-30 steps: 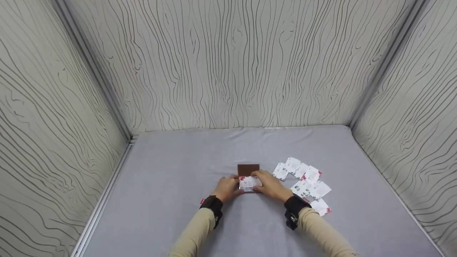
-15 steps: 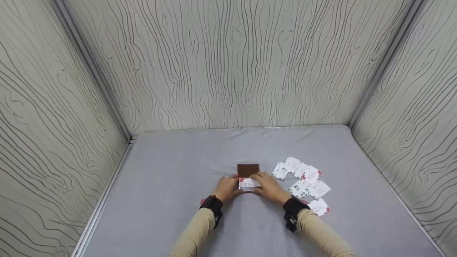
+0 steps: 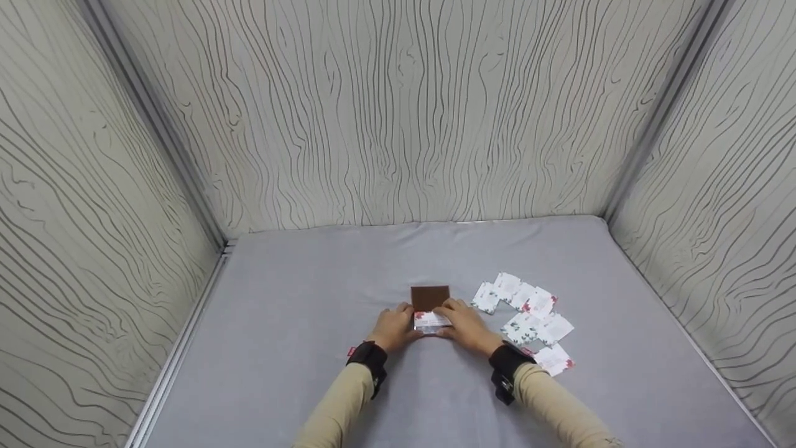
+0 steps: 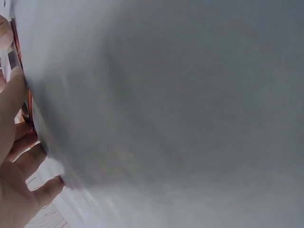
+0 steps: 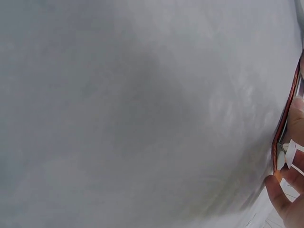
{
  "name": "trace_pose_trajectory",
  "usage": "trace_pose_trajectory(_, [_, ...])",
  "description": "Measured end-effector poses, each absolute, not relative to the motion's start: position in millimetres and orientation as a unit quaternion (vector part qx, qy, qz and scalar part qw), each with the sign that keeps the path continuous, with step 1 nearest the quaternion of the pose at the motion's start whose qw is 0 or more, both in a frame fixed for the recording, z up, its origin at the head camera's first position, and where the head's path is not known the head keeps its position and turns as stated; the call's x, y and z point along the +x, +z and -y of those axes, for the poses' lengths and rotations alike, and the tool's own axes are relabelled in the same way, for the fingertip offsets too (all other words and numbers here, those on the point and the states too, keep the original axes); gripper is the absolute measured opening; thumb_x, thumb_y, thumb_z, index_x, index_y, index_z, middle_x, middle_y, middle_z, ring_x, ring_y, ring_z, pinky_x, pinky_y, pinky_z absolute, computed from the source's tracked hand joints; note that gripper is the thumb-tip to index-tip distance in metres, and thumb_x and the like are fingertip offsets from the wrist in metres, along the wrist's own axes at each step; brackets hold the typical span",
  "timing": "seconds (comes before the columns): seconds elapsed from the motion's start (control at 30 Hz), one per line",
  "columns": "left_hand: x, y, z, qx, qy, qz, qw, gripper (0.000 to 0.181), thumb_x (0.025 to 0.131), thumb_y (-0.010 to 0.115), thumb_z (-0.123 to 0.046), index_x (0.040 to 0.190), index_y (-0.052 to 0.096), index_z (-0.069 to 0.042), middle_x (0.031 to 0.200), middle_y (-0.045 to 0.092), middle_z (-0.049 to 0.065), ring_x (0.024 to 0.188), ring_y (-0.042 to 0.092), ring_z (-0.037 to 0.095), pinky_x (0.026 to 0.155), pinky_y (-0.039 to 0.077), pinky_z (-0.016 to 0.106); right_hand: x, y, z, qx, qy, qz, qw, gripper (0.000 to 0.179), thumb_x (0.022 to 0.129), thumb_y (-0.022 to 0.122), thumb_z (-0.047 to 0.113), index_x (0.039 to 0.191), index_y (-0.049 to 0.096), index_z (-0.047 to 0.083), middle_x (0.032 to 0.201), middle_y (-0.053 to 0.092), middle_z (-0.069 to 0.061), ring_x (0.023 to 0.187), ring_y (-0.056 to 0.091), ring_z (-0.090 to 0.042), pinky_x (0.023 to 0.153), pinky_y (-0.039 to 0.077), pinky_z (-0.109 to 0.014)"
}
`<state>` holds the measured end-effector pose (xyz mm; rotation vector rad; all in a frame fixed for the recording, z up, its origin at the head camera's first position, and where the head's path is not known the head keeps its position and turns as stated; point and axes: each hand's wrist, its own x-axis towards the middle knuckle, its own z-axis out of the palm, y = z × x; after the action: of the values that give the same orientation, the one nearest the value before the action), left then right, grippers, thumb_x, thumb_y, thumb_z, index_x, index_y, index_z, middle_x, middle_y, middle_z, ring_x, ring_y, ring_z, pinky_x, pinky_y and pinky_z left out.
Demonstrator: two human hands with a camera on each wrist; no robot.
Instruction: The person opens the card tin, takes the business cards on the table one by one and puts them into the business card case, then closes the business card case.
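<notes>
Both the left grip (image 3: 392, 328) and right grip (image 3: 467, 326) hold the unfolded brown case (image 3: 430, 297) — long axis pointing toward the back wall (image 3: 398, 124).

The left hand (image 4: 13, 176) holds a brown-edged holder (image 4: 30, 105) (partly cropped).

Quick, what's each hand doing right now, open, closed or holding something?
Left hand: closed, gripping the left side of the brown case.
Right hand: closed on the case's right side, fingers touching the white card.
</notes>
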<state>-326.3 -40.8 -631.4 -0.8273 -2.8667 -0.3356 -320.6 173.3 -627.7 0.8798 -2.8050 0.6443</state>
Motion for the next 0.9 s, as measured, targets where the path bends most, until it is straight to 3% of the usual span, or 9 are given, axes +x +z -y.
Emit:
trace_pose_trajectory(0.33, [-326.7, -628.7, 38.7, -0.267, -0.141, 0.952, 0.051, 0.043, 0.087, 0.076, -0.034, 0.112, 0.067, -0.001, 0.114, 0.064, 0.011, 0.098, 0.066, 0.027, 0.087, 0.051, 0.044, -321.1, -629.8, -173.1, 0.292, 0.207, 0.931, 0.068, 0.048, 0.081, 0.078, 0.017, 0.124, 0.066, -0.001, 0.114, 0.058, -0.016, 0.105, 0.055, -0.036, 0.086, 0.046, -0.052])
trace_pose_trajectory(0.6, [-325.8, -630.2, 42.1, -0.289, -0.131, 0.944, 0.090, 0.038, 0.085, 0.078, -0.032, 0.105, 0.066, -0.001, 0.106, 0.064, 0.009, 0.090, 0.066, 0.026, 0.079, 0.053, 0.040, -321.0, -629.5, -171.7, 0.289, 0.216, 0.931, 0.052, 0.048, 0.083, 0.077, 0.016, 0.125, 0.066, -0.001, 0.116, 0.057, -0.016, 0.107, 0.054, -0.035, 0.086, 0.044, -0.051])
trace_pose_trajectory(0.9, [-328.3, -633.2, 40.2, -0.277, -0.124, 0.950, 0.069, 0.039, 0.087, 0.076, -0.034, 0.108, 0.066, -0.003, 0.111, 0.063, 0.009, 0.094, 0.066, 0.026, 0.084, 0.051, 0.041, -322.4, -624.9, -177.4, 0.329, 0.216, 0.917, 0.070, 0.032, 0.082, 0.079, 0.016, 0.110, 0.073, 0.001, 0.113, 0.058, -0.019, 0.103, 0.055, -0.038, 0.083, 0.046, -0.053])
